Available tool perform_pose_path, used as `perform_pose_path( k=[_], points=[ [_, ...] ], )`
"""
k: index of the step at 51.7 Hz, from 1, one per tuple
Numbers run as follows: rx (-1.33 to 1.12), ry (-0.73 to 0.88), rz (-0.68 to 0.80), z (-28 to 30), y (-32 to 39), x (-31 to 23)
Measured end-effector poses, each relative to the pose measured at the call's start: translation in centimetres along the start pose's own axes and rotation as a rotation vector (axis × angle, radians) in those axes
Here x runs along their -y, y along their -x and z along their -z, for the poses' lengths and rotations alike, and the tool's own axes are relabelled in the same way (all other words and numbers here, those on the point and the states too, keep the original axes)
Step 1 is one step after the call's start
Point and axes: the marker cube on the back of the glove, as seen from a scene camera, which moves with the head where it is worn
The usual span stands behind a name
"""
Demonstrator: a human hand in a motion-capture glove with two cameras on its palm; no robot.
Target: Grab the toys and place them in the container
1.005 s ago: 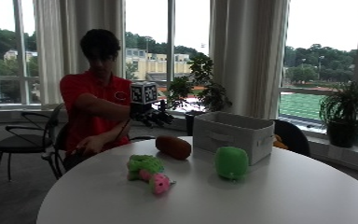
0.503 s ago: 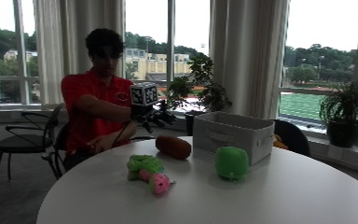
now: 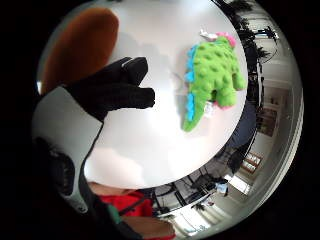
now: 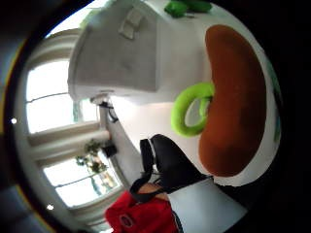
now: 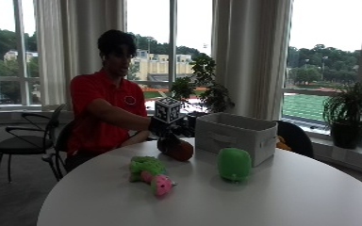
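- The person's gloved right hand (image 5: pixel 162 128) is right above the brown plush toy (image 5: pixel 176 148) on the white round table (image 5: pixel 294 197).
- Its fingers (image 3: pixel 127 85) are loosely bent and hold nothing.
- A green ring (image 4: pixel 190 108) lies beside the brown toy.
- The green dinosaur toy (image 5: pixel 148 169) lies near the hand, closer to the table's edge.
- The grey container (image 5: pixel 243 136) stands just past the hand, with a green plush toy (image 5: pixel 234 163) in front of it.
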Motion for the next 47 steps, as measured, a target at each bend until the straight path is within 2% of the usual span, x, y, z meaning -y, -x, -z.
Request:
perform_pose_path(
  k=[5, 13, 29, 36, 47],
  points=[
    [-0.035, 0.043, -0.02, -0.2, -1.7, 2.5],
    [-0.067, 0.178, 0.031, -3.2, 0.6, 2.6],
    [-0.261, 0.207, -0.051, -2.7, -0.8, 4.0],
    [-0.277, 0.186, -0.071, -2.5, -0.8, 4.2],
    [-0.21, 0.049, -0.075, -3.4, 1.2, 2.7]
  ],
)
